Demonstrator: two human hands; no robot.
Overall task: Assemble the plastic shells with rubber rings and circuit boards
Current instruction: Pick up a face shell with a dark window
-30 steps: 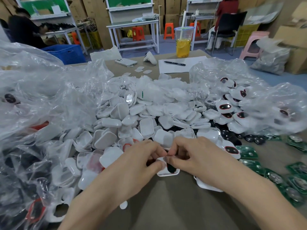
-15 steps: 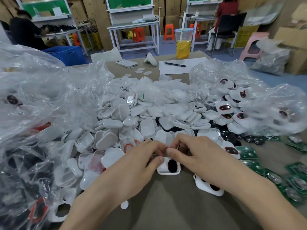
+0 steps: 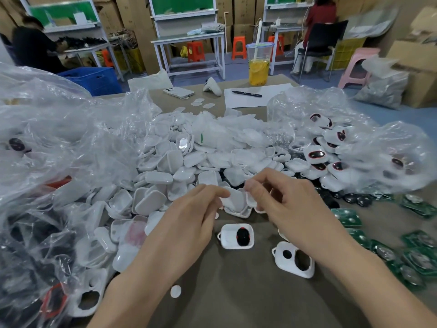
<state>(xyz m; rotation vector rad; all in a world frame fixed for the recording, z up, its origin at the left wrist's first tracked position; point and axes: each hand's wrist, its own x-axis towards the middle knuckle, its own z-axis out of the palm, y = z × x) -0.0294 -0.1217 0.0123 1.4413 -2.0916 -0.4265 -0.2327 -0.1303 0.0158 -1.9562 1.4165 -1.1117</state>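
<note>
A white shell (image 3: 237,236) with a black rubber ring set in it lies on the brown table (image 3: 236,292), just below my hands. My left hand (image 3: 194,216) and my right hand (image 3: 286,204) meet at the near edge of the pile of white shells (image 3: 189,162). Between them is a plain white shell (image 3: 234,200): my left fingertips pinch its left edge. My right thumb and fingers grip its right side at a small white piece (image 3: 251,199). A second shell (image 3: 293,259) with two holes lies under my right forearm.
Green circuit boards (image 3: 347,217) spread along the right edge, with black rubber rings (image 3: 354,198) behind them. Clear plastic bags (image 3: 59,150) of parts crowd the left; another bag (image 3: 331,147) holds fitted shells. A drink cup (image 3: 259,65), phone (image 3: 178,92) and pen (image 3: 247,94) stand far back.
Both hands let go of the shell with the black ring, which now lies on the table. They moved up to the pile and took hold of a plain white shell.
</note>
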